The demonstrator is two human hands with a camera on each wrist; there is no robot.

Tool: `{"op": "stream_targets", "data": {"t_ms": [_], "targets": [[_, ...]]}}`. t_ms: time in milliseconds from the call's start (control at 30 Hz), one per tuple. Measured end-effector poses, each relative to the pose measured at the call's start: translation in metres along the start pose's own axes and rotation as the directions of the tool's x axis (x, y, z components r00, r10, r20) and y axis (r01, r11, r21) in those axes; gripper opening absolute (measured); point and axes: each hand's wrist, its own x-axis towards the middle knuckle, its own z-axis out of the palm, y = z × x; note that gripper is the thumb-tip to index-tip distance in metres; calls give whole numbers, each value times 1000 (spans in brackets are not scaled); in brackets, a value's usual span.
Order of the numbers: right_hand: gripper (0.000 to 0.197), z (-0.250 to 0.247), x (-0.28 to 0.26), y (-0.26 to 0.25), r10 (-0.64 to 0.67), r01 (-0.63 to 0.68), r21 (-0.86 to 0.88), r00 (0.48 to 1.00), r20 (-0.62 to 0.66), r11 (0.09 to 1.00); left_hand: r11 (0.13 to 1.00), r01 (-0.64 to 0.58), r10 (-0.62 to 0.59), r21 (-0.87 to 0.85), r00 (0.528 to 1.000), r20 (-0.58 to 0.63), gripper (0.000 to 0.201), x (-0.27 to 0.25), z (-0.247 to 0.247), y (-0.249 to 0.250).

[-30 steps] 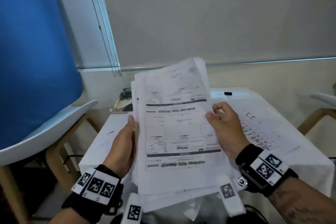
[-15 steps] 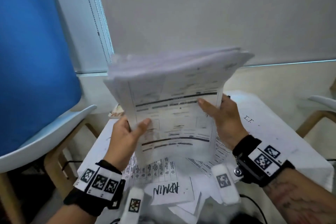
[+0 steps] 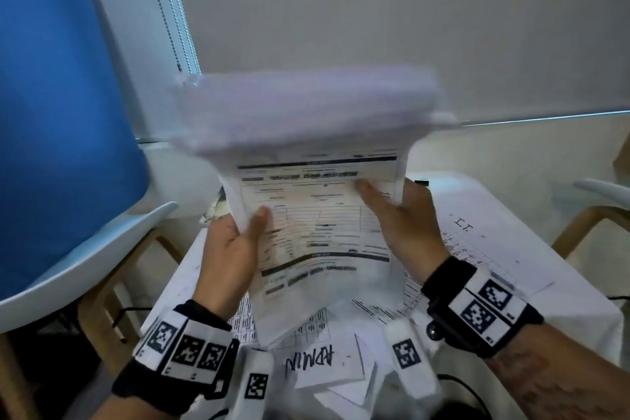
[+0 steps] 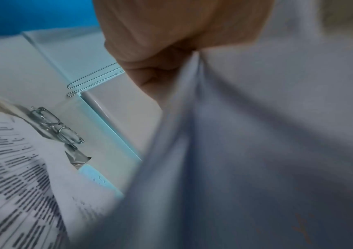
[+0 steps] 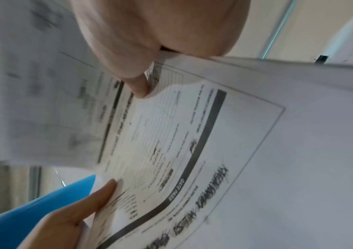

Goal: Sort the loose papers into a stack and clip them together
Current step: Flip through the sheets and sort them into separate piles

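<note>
A thick stack of printed forms (image 3: 320, 232) stands upright above the table, gripped at both side edges. My left hand (image 3: 249, 228) holds its left edge, thumb on the front sheet. My right hand (image 3: 381, 201) holds the right edge the same way. The stack's top (image 3: 306, 112) is blurred and curls over toward me. In the right wrist view my right hand (image 5: 141, 84) pinches the stack (image 5: 171, 134), and my left hand (image 5: 75, 210) shows lower left. A small black binder clip (image 3: 422, 182) lies on the table behind my right hand, also seen as the clip (image 5: 321, 59).
Loose sheets stay on the white table (image 3: 562, 300): a note marked ADMIN (image 3: 317, 361) near me and a sheet marked I.T. (image 3: 477, 235) at right. A blue chair (image 3: 61, 112) stands at left, another chair (image 3: 600, 194) at right. Eyeglasses (image 4: 58, 128) lie at the table's far left.
Both hands lifted the stack off the table and stood it upright. The top now curls over toward me. The ADMIN note and other sheets underneath came into view.
</note>
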Motion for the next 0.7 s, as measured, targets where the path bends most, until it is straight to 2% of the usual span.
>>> {"op": "stream_targets", "data": {"t_ms": [67, 167, 300, 367, 433, 533, 633, 700], "targets": [[20, 2, -2, 1, 12, -12, -45, 1000, 0, 999, 1000, -29, 29, 1, 999, 37, 20, -4, -7, -3], [12, 2, -8, -3, -11, 10, -81, 1000, -10, 997, 990, -141, 140, 13, 989, 48, 20, -6, 1, 4], [26, 4, -8, -5, 1, -3, -38, 999, -41, 999, 982, -167, 169, -84, 985, 13, 17, -7, 2, 2], [35, 4, -7, -6, 43, -43, 2, 999, -33, 999, 981, -152, 154, -117, 988, 8, 14, -6, 2, 2], [23, 4, -8, -7, 84, -84, 15, 996, 3, 996, 986, -78, 82, -150, 997, 15, 12, -4, 1, -1], [12, 1, -9, -4, 130, -131, 14, 989, 70, 991, 981, 25, -14, -190, 998, 58, 27, -2, -2, -4], [11, 2, -9, -6, 179, -184, 50, 979, 97, 982, 984, 20, -4, -179, 996, 88, 29, 0, -2, -4], [12, 4, -7, -7, 183, -190, 55, 977, 114, 980, 993, -24, 34, -116, 996, 86, 17, 1, -1, -4]]}}
